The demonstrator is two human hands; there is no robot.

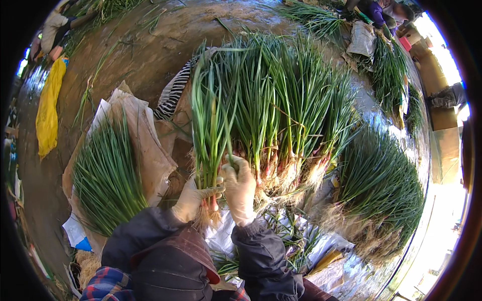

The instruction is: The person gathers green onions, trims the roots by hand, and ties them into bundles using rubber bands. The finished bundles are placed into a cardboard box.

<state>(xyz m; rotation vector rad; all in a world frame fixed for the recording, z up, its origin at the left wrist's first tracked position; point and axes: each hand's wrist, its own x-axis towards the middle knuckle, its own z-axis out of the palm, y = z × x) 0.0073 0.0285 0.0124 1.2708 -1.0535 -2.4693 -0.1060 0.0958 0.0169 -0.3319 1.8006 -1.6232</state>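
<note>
My left hand point(192, 198), in a pale glove, is closed around the lower stems of a bunch of green garlic point(211, 128). The bunch stands upright, its pale roots hanging below the fingers. Close beside it, my right hand point(240, 188), also gloved, pinches a green leaf point(230, 145) between thumb and forefinger. That leaf runs up along the bunch and is blurred near its top. Just beyond my right hand stand several tied bunches of green garlic point(293, 101), side by side with roots toward me. Whether the held bunch is tied cannot be seen.
A loose heap of green garlic point(380, 184) lies at the right. Another pile point(109, 173) rests on brown paper sacking point(145, 139) at the left. Cut leaves litter white sheeting point(222, 229) before me. A yellow sack point(51, 109) and other people point(380, 13) are farther off.
</note>
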